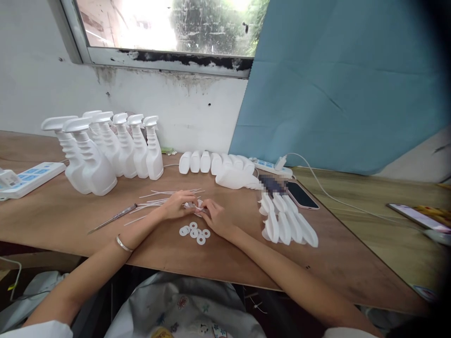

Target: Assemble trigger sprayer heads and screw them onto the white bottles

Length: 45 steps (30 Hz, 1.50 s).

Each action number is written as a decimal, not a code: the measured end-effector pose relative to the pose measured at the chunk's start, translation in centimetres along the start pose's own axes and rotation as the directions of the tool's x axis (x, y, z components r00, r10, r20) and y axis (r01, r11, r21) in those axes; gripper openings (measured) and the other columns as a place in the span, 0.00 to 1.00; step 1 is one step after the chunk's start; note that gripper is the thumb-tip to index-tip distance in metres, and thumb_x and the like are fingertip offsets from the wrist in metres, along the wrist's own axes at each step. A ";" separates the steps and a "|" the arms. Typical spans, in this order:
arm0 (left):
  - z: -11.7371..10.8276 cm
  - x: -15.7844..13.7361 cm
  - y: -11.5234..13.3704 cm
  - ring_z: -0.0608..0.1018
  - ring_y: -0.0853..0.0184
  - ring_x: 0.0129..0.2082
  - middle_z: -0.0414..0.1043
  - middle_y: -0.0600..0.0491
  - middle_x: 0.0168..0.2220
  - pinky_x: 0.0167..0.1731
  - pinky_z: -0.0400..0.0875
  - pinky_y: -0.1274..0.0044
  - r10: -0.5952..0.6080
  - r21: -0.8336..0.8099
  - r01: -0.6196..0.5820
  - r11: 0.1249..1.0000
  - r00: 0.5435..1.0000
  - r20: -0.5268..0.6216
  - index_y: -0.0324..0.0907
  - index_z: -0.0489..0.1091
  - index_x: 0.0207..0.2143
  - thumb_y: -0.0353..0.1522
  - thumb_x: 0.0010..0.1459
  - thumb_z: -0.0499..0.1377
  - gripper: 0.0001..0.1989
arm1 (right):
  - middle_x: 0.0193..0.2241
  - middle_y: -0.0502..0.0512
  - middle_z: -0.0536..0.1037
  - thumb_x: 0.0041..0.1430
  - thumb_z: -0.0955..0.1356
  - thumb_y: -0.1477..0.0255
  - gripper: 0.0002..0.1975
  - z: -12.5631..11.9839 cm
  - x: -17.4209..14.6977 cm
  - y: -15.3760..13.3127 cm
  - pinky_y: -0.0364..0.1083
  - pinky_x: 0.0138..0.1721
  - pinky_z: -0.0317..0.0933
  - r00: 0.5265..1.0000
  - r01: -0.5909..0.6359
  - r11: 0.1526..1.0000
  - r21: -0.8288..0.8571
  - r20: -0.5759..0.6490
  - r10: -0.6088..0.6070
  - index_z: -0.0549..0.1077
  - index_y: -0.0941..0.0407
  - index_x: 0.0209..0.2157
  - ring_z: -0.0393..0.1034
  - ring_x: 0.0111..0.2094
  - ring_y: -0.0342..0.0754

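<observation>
My left hand (178,205) and my right hand (217,217) meet at the middle of the table. Both sets of fingers are closed around a small white plastic piece (190,205), mostly covered by the fingers, so its exact kind is unclear. Just below the hands lie several white ring washers (200,240). Thin white tubes (150,203) are spread beside and behind my left hand. A pair of metal tweezers (114,218) rests to the left of them. To the right of my right hand, white spray trigger heads (282,227) lie in two rows.
Assembled white spray bottles (100,164) stand at the back left, near a power strip (35,178). Bottles without heads (234,178) lie along the wall. A phone (302,195), a second power strip (273,166) and a white cable (327,193) are on the right.
</observation>
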<state>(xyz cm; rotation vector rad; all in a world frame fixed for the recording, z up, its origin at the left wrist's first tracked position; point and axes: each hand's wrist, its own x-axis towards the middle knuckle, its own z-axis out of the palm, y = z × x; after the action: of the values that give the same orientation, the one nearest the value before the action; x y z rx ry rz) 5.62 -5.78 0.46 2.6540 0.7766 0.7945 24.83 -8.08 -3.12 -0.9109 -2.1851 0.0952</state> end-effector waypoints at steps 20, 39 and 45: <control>0.7 -0.3 0.1 0.70 0.65 0.36 0.69 0.48 0.37 0.38 0.56 0.74 0.003 0.270 0.018 0.963 0.997 -0.077 0.42 0.68 0.33 0.44 0.53 0.52 0.15 | 0.38 0.58 0.71 0.55 0.63 0.70 0.15 0.3 -0.3 -0.1 0.47 0.37 0.65 0.998 0.013 0.999 0.052 -0.062 -0.010 0.57 0.56 0.45 0.69 0.38 0.47; -3.3 -0.7 -0.5 0.71 0.67 0.33 0.70 0.52 0.33 0.33 0.62 0.78 -0.299 0.118 0.325 0.938 0.934 -0.193 0.42 0.65 0.37 0.40 0.53 0.54 0.12 | 0.32 0.54 0.71 0.57 0.61 0.68 0.06 -0.1 -0.1 -0.2 0.44 0.35 0.60 0.999 -0.036 0.994 -0.099 0.035 0.039 0.64 0.55 0.35 0.66 0.34 0.47; -8.3 -5.5 1.2 0.71 0.63 0.28 0.69 0.52 0.28 0.24 0.57 0.78 -0.732 0.536 0.580 0.614 0.672 0.111 0.43 0.66 0.24 0.41 0.48 0.57 0.10 | 0.32 0.53 0.70 0.58 0.61 0.68 0.06 0.0 -0.2 -0.1 0.43 0.34 0.59 0.997 -0.041 0.997 -0.059 0.063 0.045 0.62 0.56 0.34 0.65 0.33 0.45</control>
<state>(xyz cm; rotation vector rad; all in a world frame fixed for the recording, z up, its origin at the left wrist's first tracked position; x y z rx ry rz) -2.49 -9.09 5.37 2.3930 1.8888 -0.0550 24.90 -8.27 -3.22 -1.0002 -2.2376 0.0840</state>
